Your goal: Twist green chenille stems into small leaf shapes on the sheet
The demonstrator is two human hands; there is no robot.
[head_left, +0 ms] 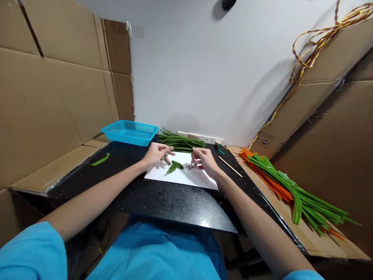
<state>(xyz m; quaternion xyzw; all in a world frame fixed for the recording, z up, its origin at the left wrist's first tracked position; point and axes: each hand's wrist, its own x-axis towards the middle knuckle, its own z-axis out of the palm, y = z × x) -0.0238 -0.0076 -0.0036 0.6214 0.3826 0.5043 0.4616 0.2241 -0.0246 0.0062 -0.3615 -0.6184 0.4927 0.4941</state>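
Note:
A dark green pipe cleaner is stretched roughly level between my two hands above a white sheet of paper. My left hand pinches its left end between thumb and finger. At the other end, the closed fingertips of my right hand grip it. Below, on the paper, lies a leaf shape made of green pipe cleaner with several lobes. Small pliers with red handles rest on the sheet, partly hidden by my right hand.
Behind the paper lies a bundle of dark green pipe cleaners. A blue basket stands back left, a bright green strip nearer. A wooden stick lies right, beside bundles of green and orange pipe cleaners. Cardboard walls flank the table.

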